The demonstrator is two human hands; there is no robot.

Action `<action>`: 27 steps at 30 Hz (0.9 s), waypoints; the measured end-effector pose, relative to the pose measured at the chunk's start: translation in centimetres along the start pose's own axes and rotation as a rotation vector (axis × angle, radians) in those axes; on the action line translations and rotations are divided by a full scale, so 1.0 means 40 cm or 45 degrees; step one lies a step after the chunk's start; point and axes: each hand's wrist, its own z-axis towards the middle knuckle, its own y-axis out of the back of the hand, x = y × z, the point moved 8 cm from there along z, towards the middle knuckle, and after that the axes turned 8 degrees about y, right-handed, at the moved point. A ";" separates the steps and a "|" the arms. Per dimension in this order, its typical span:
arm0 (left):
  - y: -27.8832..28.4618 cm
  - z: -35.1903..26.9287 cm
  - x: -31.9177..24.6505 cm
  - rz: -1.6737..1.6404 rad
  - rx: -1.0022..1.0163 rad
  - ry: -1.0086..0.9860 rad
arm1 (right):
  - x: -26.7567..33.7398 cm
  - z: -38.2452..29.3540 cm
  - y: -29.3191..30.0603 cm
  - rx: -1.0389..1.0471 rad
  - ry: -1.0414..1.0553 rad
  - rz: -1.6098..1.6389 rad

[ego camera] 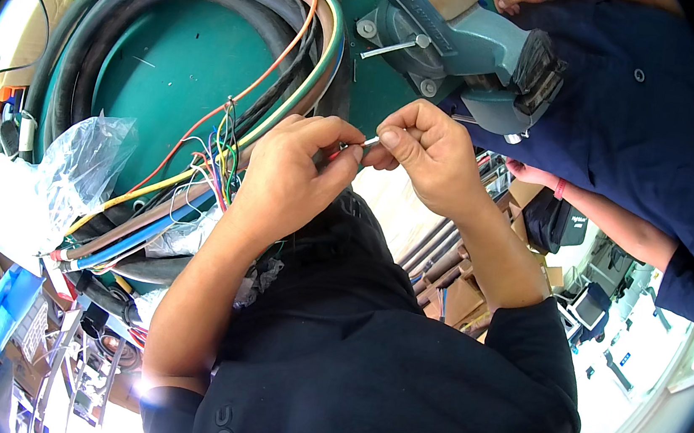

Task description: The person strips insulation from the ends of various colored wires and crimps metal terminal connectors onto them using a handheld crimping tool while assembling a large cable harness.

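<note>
My left hand [304,174] pinches a thin red wire [334,155] between thumb and forefinger. At the wire's end, a small pale, slender piece [371,142] is gripped in the fingertips of my right hand [432,159]. My fingers cover most of both, so I cannot tell exactly what the pale piece is. Just left of my left hand, a bundle of fine coloured wires [221,162] fans out over the thicker cores. Those cores, among them a brown one [136,229] and a blue one [122,247], come from a coiled heavy black cable [78,55].
The cable coil lies on a green bench top [179,66]. A bench vise [466,45] is bolted beyond my right hand. Clear plastic bags [90,158] lie at the left. A person in a dark blue garment [619,99] stands close behind the vise, arms either side.
</note>
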 end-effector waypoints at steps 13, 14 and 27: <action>0.001 0.003 -0.006 -0.009 -0.035 -0.002 | 0.010 0.007 -0.002 0.029 0.083 0.010; 0.000 0.003 -0.005 -0.010 -0.036 0.000 | 0.010 0.009 0.001 0.028 0.069 0.020; -0.003 0.005 0.001 -0.007 -0.036 0.060 | -0.006 0.006 0.004 -0.045 0.146 0.102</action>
